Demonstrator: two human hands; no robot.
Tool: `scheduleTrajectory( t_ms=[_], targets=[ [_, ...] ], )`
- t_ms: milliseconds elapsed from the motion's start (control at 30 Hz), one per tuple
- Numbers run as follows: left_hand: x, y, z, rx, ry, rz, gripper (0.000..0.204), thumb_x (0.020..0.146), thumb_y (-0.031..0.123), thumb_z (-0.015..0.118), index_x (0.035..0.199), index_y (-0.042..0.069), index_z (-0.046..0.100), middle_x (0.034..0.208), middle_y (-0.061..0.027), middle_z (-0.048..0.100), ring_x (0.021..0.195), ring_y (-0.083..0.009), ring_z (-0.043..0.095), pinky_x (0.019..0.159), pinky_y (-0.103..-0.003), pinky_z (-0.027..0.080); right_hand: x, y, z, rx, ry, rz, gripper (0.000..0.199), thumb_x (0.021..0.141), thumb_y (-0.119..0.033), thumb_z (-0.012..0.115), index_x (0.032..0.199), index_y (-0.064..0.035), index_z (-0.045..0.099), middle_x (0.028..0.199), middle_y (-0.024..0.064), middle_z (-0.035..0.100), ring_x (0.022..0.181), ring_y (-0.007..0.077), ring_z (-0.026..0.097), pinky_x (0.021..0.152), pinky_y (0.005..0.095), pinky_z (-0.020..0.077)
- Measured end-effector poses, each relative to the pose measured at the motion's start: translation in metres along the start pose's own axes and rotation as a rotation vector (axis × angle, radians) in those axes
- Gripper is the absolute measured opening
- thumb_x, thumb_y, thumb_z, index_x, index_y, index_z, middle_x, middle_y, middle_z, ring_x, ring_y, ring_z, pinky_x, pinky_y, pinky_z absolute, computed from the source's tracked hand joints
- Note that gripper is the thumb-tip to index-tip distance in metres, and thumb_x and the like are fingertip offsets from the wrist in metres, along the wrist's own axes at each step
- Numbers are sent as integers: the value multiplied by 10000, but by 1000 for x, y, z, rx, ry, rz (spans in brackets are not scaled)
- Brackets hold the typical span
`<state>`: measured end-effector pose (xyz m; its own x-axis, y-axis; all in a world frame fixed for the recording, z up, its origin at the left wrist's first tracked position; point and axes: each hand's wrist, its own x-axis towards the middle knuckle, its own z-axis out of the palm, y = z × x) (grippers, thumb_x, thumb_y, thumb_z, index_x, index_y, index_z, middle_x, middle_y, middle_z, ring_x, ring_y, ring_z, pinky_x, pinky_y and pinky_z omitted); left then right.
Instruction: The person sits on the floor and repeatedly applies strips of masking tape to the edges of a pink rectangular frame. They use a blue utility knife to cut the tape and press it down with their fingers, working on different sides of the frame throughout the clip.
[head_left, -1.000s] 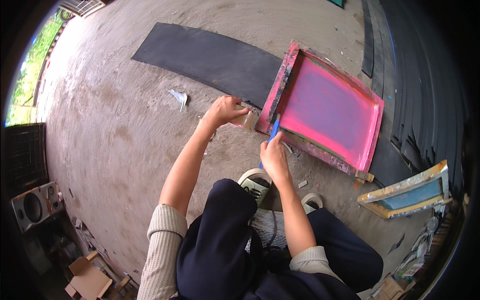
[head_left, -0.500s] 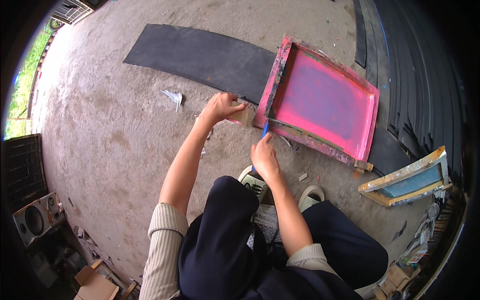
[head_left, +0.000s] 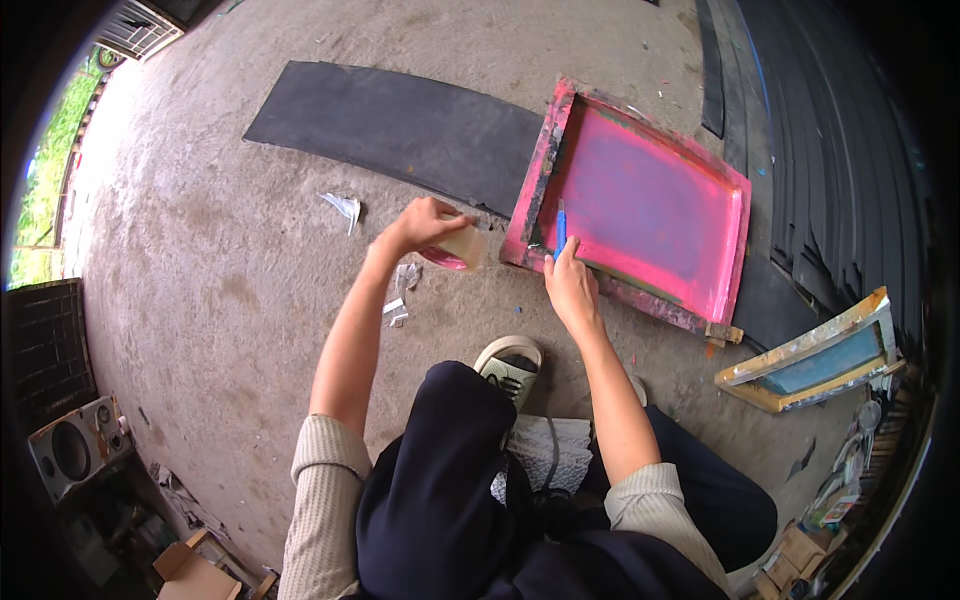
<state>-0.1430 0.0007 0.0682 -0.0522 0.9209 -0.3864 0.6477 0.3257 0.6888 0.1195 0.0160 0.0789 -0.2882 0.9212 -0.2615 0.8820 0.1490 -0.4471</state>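
Note:
In my left hand (head_left: 428, 224) is a roll of clear tape (head_left: 465, 245), yellowish and translucent with a pink part below. My fingers close over its upper side, just left of the screen printing frame (head_left: 640, 308). My right hand (head_left: 574, 285) grips a slim blue utility knife (head_left: 561, 232), which points away from me over the frame's near left corner. Pink ink coats the frame, and its mesh (head_left: 640, 200) is purplish. The frame's left side rests beside a long black sheet (head_left: 390, 120).
Plastic scraps (head_left: 345, 210) and torn bits (head_left: 397, 312) lie on the concrete floor. A smaller wooden screen frame (head_left: 820, 355) leans at the right, near dark corrugated sheeting (head_left: 850, 180). A speaker (head_left: 75, 445) and an open cardboard box (head_left: 195, 575) stand at lower left.
My left hand has come slightly nearer and left with the tape, away from the frame. My right hand has moved right and up, bringing the knife over the frame.

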Motion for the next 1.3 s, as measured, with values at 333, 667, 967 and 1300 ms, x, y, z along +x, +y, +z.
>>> scheduleTrajectory(
  t_ms=[333, 667, 967, 1300],
  targets=[
    [-27, -4, -63, 173, 529, 212, 429, 741, 404, 730, 969, 57, 624, 950, -66, 615, 930, -205, 571, 842, -409, 424, 54, -70, 15, 384, 6, -173, 379, 920, -267, 507, 1105, 28, 356, 806, 296, 621, 802, 478, 607, 668, 535, 475],
    [11, 3, 11, 378, 770, 275, 354, 684, 163, 761, 999, 131, 602, 1053, -71, 538, 1067, -273, 489, 939, -418, 361, 119, -78, 48, 281, -79, -329, 504, 864, -164, 577, 1228, 122, 378, 1176, 296, 402, 1069, 416, 494, 940, 423, 419],
    [-15, 81, 27, 205, 513, 529, 285, 733, 83, 698, 997, 71, 591, 965, -104, 535, 947, -308, 499, 857, -408, 420, 47, 118, -168, -32, -183, -400, 303, 860, -140, 566, 1125, 8, 574, 1075, 206, 525, 1032, 346, 529, 927, 403, 419],
    [18, 100, 87, 532, -92, 559, 318, 844, 269, 621, 1110, 98, 587, 1076, -83, 605, 1075, -241, 549, 917, -412, 392, -57, 307, -166, 0, 53, -111, 263, 820, -158, 632, 1062, -55, 643, 1123, 94, 568, 1045, 288, 480, 946, 379, 387]
  ],
)
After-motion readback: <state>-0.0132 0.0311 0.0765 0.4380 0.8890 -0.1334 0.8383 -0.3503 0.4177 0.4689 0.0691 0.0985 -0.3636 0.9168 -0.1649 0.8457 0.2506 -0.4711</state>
